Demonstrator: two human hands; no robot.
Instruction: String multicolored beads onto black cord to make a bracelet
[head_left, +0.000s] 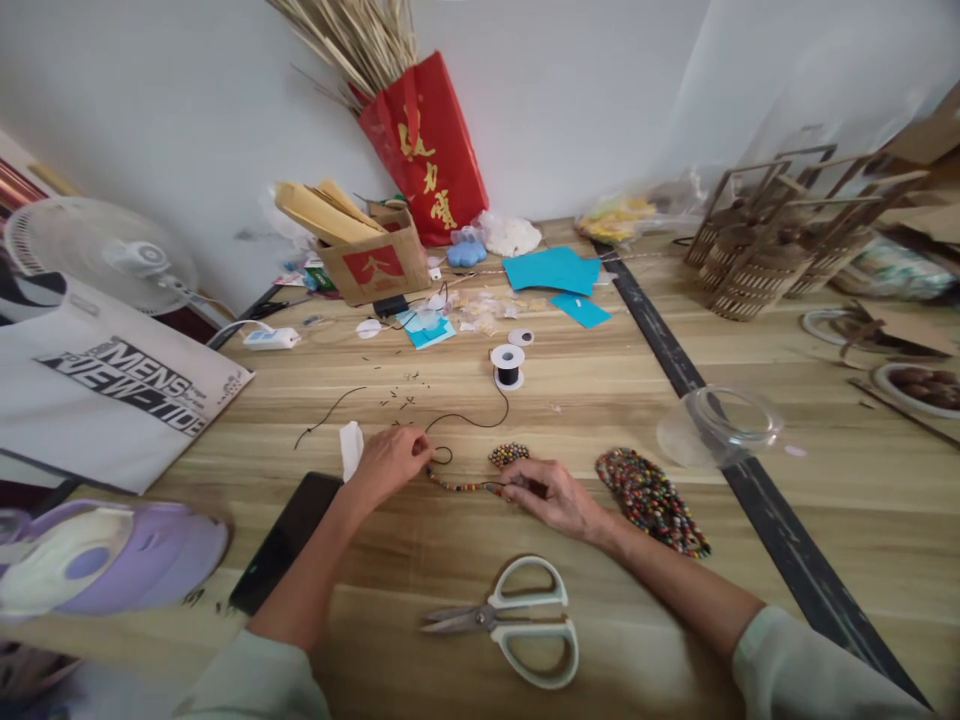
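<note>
A short strand of multicoloured beads (459, 486) on dark cord stretches between my two hands, just above or on the wooden table. My left hand (391, 456) pinches the cord at the strand's left end, where a small loop sticks out. The other end is held between the fingertips of my right hand (559, 497). A black cord (469, 424) runs from near my left fingers to a white spool (508, 368). Beyond my right fingers rests a small beaded piece (510, 454). Right of that hand lies a heap of bead strands (651, 500).
White-handled scissors (531, 622) lie partly open in front of me. A black phone (289, 540) is under my left forearm. A clear plastic container (720, 428) stands to the right. Blue paper pieces (551, 270), a cardboard box (375, 262) and woven baskets (757, 265) are farther back.
</note>
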